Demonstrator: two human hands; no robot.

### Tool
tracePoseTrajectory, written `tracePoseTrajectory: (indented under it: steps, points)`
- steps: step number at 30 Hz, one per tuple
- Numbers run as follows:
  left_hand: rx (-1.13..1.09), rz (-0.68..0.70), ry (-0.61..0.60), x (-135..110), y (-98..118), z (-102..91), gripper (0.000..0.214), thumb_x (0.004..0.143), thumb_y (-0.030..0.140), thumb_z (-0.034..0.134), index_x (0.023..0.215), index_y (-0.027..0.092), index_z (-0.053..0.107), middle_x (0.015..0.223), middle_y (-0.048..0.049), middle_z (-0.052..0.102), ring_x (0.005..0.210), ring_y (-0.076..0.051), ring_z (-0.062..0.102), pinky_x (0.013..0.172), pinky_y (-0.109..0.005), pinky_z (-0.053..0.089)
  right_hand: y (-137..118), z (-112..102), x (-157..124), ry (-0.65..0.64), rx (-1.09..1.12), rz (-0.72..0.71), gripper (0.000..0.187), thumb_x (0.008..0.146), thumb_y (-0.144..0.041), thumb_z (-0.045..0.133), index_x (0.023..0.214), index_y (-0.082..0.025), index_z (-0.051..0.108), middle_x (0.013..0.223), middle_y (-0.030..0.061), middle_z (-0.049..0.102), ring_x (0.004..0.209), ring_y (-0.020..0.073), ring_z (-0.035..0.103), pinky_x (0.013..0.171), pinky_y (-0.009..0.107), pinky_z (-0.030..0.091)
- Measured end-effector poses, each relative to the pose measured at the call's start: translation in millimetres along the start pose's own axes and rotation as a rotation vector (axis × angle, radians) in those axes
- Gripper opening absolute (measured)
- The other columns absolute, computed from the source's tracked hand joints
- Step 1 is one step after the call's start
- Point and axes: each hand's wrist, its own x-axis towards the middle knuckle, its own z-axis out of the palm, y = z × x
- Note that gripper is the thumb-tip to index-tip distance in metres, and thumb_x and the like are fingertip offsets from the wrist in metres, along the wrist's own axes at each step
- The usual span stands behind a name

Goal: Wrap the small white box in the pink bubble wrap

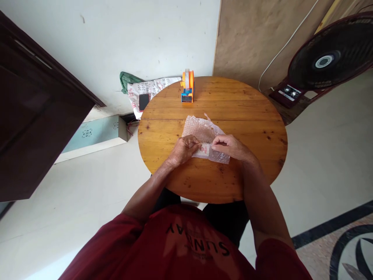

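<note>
A sheet of clear bubble wrap (201, 126) lies on the round wooden table (250, 116) in front of me. Under or within its near part is a small pale item with red print (204, 149); its kind does not show. My left hand (186, 148) has thumb and fingers pinched on the left side of the wrap, by that item. On the right, my right hand (229, 146) pinches the wrap's edge between thumb and curled fingers. Both hands rest low over the tabletop, with the wrap between them.
An orange and blue tape dispenser (188, 86) stands at the table's far edge. Beyond the far left rim are a printed white bag (135, 95), a dark phone-like object (143, 102) and a green bag (128, 79). A large black fan (329, 58) stands at the right.
</note>
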Motion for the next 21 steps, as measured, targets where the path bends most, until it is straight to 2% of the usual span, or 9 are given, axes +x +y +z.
tracePoseTrajectory:
  steps: [5, 10, 14, 18, 21]
  points:
    - [-0.066, -0.031, -0.005, 0.1, -3.5, 1.3, 0.020, 0.085, 0.031, 0.064, 0.072, 0.016, 0.067, 0.073, -0.0015, 0.067, 0.065, -0.010, 0.056, 0.063, -0.022, 0.043, 1.9, 3.6, 2.5, 0.024, -0.010, 0.015, 0.024, 0.078, -0.042, 0.065, 0.069, -0.020, 0.064, 0.065, -0.0020, 0.057, 0.061, 0.0134, 0.049, 0.059, 0.028, 0.037]
    - [-0.123, -0.096, 0.013, 0.4, -7.6, 3.9, 0.019, 0.082, 0.032, 0.066, 0.072, 0.016, 0.066, 0.070, -0.0002, 0.065, 0.060, -0.009, 0.051, 0.056, -0.020, 0.040, 1.7, 8.2, 4.4, 0.114, -0.053, 0.031, 0.024, 0.077, -0.040, 0.066, 0.064, -0.021, 0.059, 0.063, -0.0029, 0.053, 0.059, 0.0124, 0.045, 0.056, 0.027, 0.034]
    - [-0.168, -0.129, 0.022, -0.2, -5.9, 6.3, 0.019, 0.080, 0.032, 0.067, 0.069, 0.016, 0.063, 0.064, 0.0023, 0.059, 0.055, -0.007, 0.045, 0.052, -0.020, 0.036, 6.4, 11.2, 7.2, 0.115, -0.017, 0.016, 0.022, 0.076, -0.039, 0.066, 0.068, -0.022, 0.055, 0.062, -0.0040, 0.051, 0.058, 0.0121, 0.044, 0.056, 0.027, 0.035]
    - [-0.178, -0.153, 0.033, -0.7, -4.1, 8.1, 0.019, 0.078, 0.032, 0.067, 0.068, 0.016, 0.062, 0.060, 0.0036, 0.054, 0.054, -0.007, 0.041, 0.051, -0.019, 0.033, 12.2, 13.2, 8.2, 0.117, 0.024, -0.063, 0.018, 0.076, -0.036, 0.068, 0.079, -0.023, 0.055, 0.070, -0.0030, 0.054, 0.061, 0.0133, 0.048, 0.059, 0.028, 0.039]
    - [-0.182, -0.182, 0.037, -0.8, -3.0, 8.6, 0.020, 0.077, 0.032, 0.068, 0.068, 0.015, 0.063, 0.059, 0.0043, 0.052, 0.054, -0.007, 0.040, 0.051, -0.019, 0.032, 16.1, 14.6, 8.4, 0.177, -0.010, -0.141, 0.017, 0.077, -0.032, 0.069, 0.086, -0.023, 0.057, 0.081, -0.0006, 0.059, 0.070, 0.0161, 0.057, 0.066, 0.030, 0.046]
